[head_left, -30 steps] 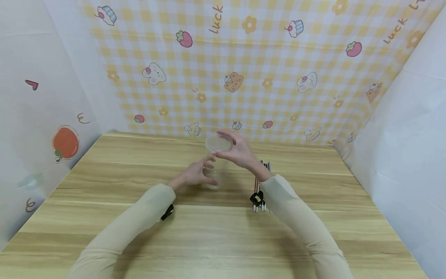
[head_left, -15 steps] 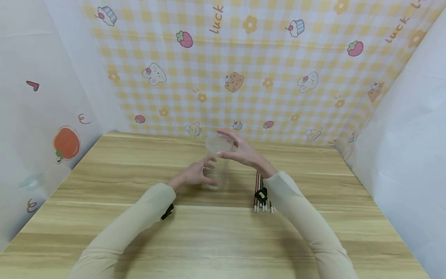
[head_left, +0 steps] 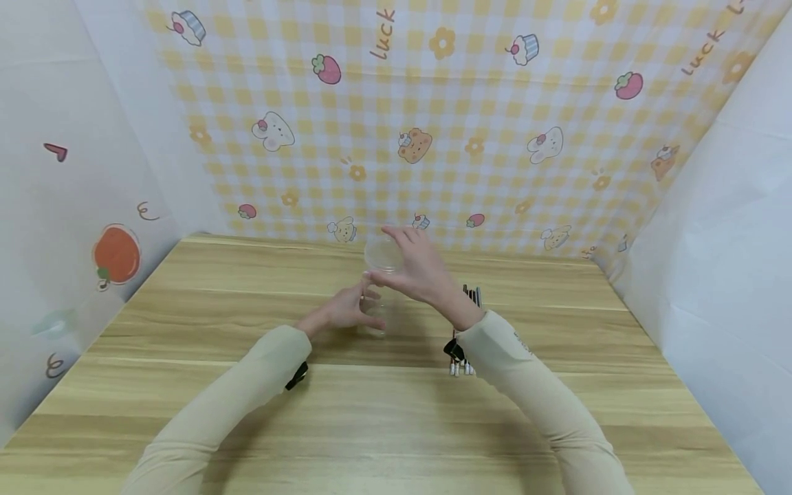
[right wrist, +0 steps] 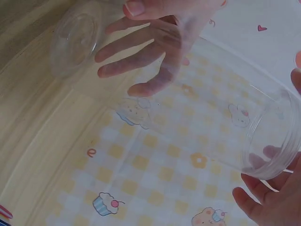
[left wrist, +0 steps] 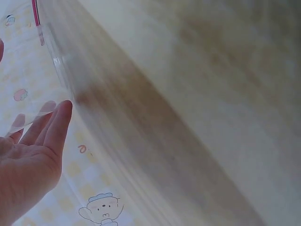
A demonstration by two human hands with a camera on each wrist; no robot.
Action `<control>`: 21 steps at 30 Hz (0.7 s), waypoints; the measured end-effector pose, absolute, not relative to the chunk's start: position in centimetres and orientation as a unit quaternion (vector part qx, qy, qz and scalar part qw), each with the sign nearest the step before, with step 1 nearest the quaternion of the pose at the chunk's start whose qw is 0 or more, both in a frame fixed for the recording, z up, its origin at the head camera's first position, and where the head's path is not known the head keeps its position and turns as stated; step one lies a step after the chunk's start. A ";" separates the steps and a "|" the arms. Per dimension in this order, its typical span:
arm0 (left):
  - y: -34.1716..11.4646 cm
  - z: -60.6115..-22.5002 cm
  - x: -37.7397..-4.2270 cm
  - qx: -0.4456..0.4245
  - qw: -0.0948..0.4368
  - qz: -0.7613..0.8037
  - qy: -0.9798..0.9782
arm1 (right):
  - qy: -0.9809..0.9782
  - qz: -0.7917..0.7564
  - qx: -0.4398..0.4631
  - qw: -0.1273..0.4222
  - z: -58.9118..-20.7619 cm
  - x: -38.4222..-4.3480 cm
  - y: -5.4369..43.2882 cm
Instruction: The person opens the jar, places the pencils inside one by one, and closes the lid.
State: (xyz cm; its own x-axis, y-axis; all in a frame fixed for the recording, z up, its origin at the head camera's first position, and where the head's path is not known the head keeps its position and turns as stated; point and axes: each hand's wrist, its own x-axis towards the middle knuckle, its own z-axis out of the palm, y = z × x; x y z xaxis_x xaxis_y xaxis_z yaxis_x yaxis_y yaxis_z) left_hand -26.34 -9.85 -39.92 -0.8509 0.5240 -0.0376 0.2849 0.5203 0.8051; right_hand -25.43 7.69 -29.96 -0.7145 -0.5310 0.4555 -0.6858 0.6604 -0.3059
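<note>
Clear jar (right wrist: 202,117) stretches across the right wrist view, the left hand (right wrist: 171,40) curved loosely around its base end, thumb opposite the fingers; the right hand (right wrist: 277,197) grips its ridged top rim, spread wide. Head view: it stands upright on the counter (head_left: 383,426), near pencils (head_left: 457,370) partly hidden beneath the right sleeve (head_left: 532,381). Left wrist view: gently bent fingers (left wrist: 59,122) beside transparent plastic; which hand's, I cannot tell.
</note>
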 end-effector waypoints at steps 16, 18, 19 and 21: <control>-9.9 -40.2 -26.5 0.259 0.127 0.432 0.854 | -0.853 0.286 0.413 0.141 -30.1 -26.5 8.4; -9.9 -40.2 -26.5 0.258 0.126 0.431 0.855 | -0.849 0.292 0.420 0.134 -30.1 -26.6 8.5; -9.9 -40.2 -26.5 0.257 0.126 0.431 0.856 | -0.847 0.294 0.423 0.132 -30.1 -26.7 8.5; -9.9 -40.2 -26.5 0.254 0.127 0.430 0.857 | -0.846 0.294 0.427 0.123 -30.1 -26.7 8.6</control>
